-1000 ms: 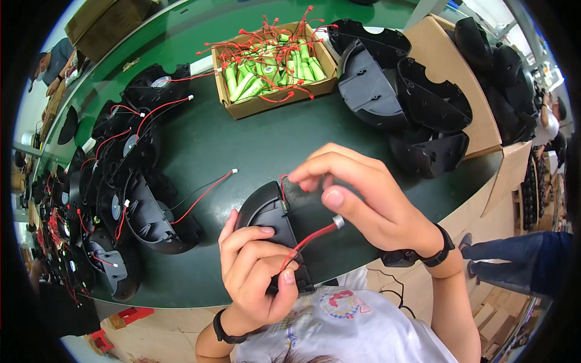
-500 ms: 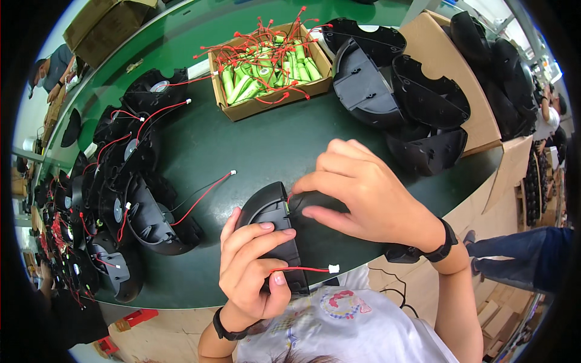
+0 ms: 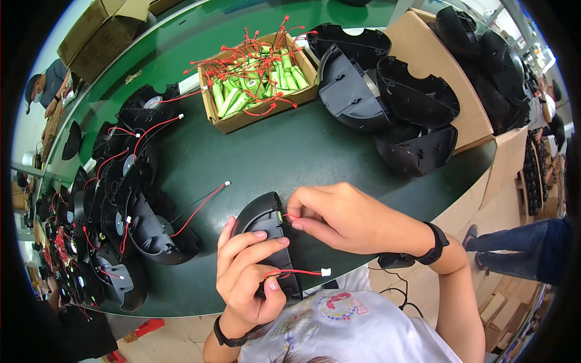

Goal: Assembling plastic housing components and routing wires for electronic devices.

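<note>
My left hand (image 3: 245, 272) is closed around a black half-round plastic housing (image 3: 259, 213), holding it tilted above the green table near its front edge. A red wire lead with a white connector (image 3: 325, 272) sticks out from under the left fingers, over the housing's lower end. At the upper end, a small bit of bright green (image 3: 280, 216) shows inside the housing's edge. Just right of it my right hand (image 3: 342, 218) pinches a thin red wire (image 3: 292, 216) between thumb and forefinger. The wire's far end is hidden by the fingers.
A cardboard box of green battery cells (image 3: 254, 112) with red leads stands at the back. Black housings with speakers and wires (image 3: 151, 233) crowd the left. More black shells (image 3: 417, 91) lie at the right beside a large carton (image 3: 463, 115). Another person (image 3: 51, 85) is at far left.
My right hand has come lower and its fingers have closed on the red wire beside the housing. My left hand keeps its hold. The whole view has shifted slightly.
</note>
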Available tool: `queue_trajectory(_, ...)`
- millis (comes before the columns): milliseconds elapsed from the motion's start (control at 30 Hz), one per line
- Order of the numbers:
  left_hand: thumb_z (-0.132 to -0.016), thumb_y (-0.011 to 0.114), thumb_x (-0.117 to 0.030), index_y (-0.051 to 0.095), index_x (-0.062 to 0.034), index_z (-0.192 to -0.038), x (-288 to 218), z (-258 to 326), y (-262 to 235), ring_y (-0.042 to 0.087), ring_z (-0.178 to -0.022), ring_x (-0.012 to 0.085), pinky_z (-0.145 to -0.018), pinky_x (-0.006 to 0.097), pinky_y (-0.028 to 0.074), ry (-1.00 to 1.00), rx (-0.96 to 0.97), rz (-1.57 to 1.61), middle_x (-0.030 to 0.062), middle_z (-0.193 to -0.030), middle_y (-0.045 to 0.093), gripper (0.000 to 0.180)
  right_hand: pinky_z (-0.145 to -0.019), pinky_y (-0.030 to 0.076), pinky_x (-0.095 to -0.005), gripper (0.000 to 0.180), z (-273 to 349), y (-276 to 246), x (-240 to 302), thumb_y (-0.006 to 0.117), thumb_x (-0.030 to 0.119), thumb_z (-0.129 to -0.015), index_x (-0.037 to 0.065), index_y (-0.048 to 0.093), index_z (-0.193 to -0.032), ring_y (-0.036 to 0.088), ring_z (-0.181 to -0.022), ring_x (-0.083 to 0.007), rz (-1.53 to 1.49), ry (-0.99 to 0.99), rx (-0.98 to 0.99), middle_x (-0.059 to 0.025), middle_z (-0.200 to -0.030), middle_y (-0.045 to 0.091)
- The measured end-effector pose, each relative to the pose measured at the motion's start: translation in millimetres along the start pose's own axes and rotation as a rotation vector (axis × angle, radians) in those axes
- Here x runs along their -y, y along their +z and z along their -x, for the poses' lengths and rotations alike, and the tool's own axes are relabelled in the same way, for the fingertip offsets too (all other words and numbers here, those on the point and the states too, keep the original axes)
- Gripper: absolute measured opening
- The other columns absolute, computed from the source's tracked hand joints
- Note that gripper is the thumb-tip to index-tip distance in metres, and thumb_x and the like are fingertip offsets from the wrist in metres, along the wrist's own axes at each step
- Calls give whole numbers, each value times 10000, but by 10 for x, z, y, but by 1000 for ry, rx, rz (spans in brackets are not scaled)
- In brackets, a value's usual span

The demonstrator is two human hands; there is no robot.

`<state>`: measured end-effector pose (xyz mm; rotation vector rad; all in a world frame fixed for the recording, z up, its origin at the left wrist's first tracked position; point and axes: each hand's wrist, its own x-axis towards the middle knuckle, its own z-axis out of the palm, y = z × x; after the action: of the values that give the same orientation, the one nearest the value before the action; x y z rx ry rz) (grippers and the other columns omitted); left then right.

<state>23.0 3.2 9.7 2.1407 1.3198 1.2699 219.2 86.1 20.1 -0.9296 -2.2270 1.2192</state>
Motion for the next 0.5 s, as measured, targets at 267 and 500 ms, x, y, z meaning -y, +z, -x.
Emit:
queue_trajectory(267,-673,548,-55,520,-66,-666,22,1,5,611,-972,286,-1049,601,343,35,-2,10,75,-937,722,31,-574,413,-315,294,100,91,23,706,129,-678,33,650,-950,487,-649,-179,697,-343,-245,-14,-806,555)
queue_trajectory(500,-629,550,-44,438,-55,-659,1,-37,9,602,-921,304,-1036,590,343,39,-5,24,151,-1030,705,116,-557,397,-286,215,140,71,192,623,160,-598,57,663,-783,522,-702,-170,1050,-505,-383,-1,-742,521)
